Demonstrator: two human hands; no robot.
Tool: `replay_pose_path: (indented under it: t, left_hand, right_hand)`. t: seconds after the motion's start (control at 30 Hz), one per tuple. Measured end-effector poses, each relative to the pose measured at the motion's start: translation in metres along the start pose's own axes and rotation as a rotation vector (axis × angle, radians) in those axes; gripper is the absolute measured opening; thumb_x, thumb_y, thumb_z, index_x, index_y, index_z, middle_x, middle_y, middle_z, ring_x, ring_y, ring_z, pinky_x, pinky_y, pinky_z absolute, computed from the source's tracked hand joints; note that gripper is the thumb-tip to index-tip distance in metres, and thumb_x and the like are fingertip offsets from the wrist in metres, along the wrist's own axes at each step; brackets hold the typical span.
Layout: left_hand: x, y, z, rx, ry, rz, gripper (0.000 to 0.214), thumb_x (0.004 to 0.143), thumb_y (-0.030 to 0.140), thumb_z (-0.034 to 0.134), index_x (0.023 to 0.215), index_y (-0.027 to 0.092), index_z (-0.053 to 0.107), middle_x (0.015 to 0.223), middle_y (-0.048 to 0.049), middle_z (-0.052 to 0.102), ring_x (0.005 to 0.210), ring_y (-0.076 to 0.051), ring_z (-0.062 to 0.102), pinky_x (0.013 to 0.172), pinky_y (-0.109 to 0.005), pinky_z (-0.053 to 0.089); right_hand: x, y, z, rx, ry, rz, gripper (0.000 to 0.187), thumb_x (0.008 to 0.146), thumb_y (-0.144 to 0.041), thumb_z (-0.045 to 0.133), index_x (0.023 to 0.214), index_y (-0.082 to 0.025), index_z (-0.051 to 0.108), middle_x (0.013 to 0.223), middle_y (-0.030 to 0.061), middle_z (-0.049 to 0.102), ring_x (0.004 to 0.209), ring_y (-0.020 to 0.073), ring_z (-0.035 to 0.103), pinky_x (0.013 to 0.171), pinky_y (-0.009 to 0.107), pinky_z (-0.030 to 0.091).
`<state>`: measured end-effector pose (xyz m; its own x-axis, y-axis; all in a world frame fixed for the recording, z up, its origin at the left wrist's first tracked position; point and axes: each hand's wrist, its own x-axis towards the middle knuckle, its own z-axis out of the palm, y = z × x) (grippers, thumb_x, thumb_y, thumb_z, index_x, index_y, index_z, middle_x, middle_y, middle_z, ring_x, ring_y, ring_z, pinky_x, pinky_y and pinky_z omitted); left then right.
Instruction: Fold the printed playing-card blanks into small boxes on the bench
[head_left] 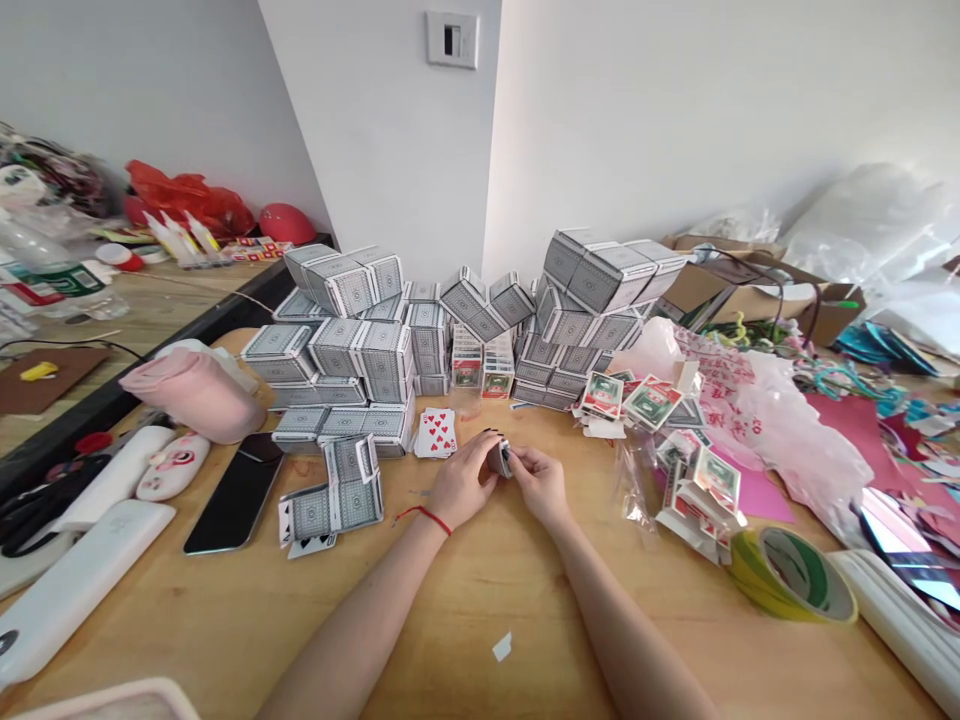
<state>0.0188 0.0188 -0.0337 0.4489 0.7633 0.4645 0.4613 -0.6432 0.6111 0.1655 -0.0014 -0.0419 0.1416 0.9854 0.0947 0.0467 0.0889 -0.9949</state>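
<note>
Between my hands, just above the wooden table, is a small grey-backed bundle of playing cards (pixel 499 459), partly hidden by my fingers. My left hand (pixel 466 482), with a red string on its wrist, is closed around its left side. The fingertips of my right hand (pixel 541 484) pinch its right edge. Right behind my left hand lies a face-up pile of playing cards (pixel 436 434) with a heart card on top. To the left, grey-backed cards (pixel 330 503) lie in an L-shaped arrangement, with a few black-suited faces peeking out.
Stacked grey card blocks (pixel 360 345) rise at the back left, and more card blocks (pixel 592 275) at the back right. Opened card boxes (pixel 701 490) and yellow tape (pixel 791 575) lie right. A phone (pixel 235 492) lies left. A paper scrap (pixel 502 647) sits in front.
</note>
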Motion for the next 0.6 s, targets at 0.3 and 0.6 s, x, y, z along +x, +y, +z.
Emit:
replay_pose_path:
  t: [0.3, 0.6]
  left_hand:
    - [0.0007, -0.0004, 0.0011, 0.072, 0.042, 0.013, 0.053, 0.073, 0.01, 0.05, 0.123, 0.022, 0.038, 0.124, -0.0074, 0.049, 0.116, -0.02, 0.044, 0.098, -0.039, 0.04]
    - [0.001, -0.0036, 0.0015, 0.156, 0.124, 0.004, 0.055, 0.071, 0.009, 0.052, 0.123, 0.02, 0.039, 0.123, -0.0066, 0.05, 0.115, -0.019, 0.046, 0.096, -0.037, 0.042]
  right_hand:
    - [-0.0056, -0.0014, 0.0026, -0.178, 0.045, -0.11, 0.026, 0.077, -0.035, 0.051, 0.091, -0.019, 0.067, 0.09, 0.0056, 0.069, 0.081, 0.0229, 0.064, 0.075, 0.034, 0.051]
    - [-0.0081, 0.0057, 0.0082, -0.184, -0.091, -0.225, 0.041, 0.077, -0.022, 0.048, 0.118, -0.023, 0.051, 0.114, 0.0037, 0.059, 0.102, 0.0217, 0.057, 0.09, 0.037, 0.046]
